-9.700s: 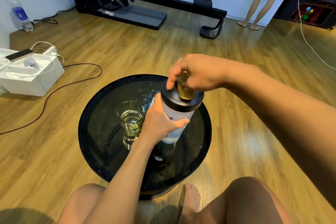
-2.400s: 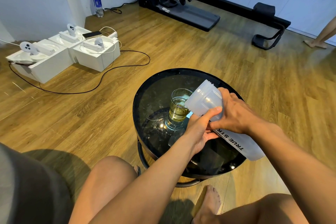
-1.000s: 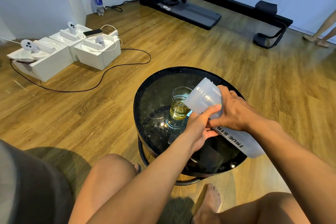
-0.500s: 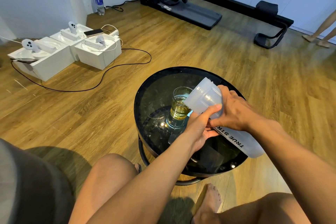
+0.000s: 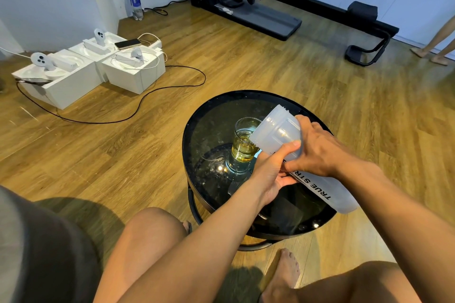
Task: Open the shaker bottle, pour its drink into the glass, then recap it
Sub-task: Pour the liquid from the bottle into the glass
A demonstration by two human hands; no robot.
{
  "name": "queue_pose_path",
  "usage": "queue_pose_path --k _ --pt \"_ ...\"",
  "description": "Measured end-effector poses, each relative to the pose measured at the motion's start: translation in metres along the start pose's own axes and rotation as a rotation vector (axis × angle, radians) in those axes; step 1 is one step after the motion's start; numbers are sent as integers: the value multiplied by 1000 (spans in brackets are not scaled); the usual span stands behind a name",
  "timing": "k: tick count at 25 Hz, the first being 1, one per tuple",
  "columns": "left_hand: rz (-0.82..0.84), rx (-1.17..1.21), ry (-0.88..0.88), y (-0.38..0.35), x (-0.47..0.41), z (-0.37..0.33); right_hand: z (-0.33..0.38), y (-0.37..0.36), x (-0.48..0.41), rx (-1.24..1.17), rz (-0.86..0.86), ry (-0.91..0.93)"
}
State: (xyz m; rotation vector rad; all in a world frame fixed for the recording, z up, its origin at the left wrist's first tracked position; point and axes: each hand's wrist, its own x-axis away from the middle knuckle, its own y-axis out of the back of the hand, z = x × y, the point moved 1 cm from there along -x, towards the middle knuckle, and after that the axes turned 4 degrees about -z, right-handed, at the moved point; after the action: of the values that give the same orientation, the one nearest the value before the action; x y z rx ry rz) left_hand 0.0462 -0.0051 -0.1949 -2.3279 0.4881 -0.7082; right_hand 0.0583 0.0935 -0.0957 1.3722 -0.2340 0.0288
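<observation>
The frosted white shaker bottle point(image 5: 278, 131) has no lid and is tipped mouth-down to the left, its rim over the glass point(image 5: 244, 145). The glass stands on the round black table point(image 5: 197, 115) and holds yellow drink to about half its height. My right hand point(image 5: 317, 147) grips the bottle's middle from above. My left hand point(image 5: 273, 172) holds it from below, thumb on the side. The bottle's base point(image 5: 344, 204) points toward my right knee. The black lid is not visible.
White boxes point(image 5: 73, 76) with controllers, a phone point(image 5: 127, 44) and cables sit on the wooden floor at left. A water bottle point(image 5: 134, 1) stands by the wall. An exercise machine point(image 5: 270, 7) lies at the back. Another person's legs point(image 5: 440, 42) show at far right.
Since 9.7 s ago the lid has come off and the bottle has been tilted over the glass. In the last second the bottle and both hands have barely moved.
</observation>
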Motion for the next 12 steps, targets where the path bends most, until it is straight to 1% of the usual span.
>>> queue_pose_path --k 12 --pt "-8 -14 3 0 0 1 2 0 0 3 1 -5"
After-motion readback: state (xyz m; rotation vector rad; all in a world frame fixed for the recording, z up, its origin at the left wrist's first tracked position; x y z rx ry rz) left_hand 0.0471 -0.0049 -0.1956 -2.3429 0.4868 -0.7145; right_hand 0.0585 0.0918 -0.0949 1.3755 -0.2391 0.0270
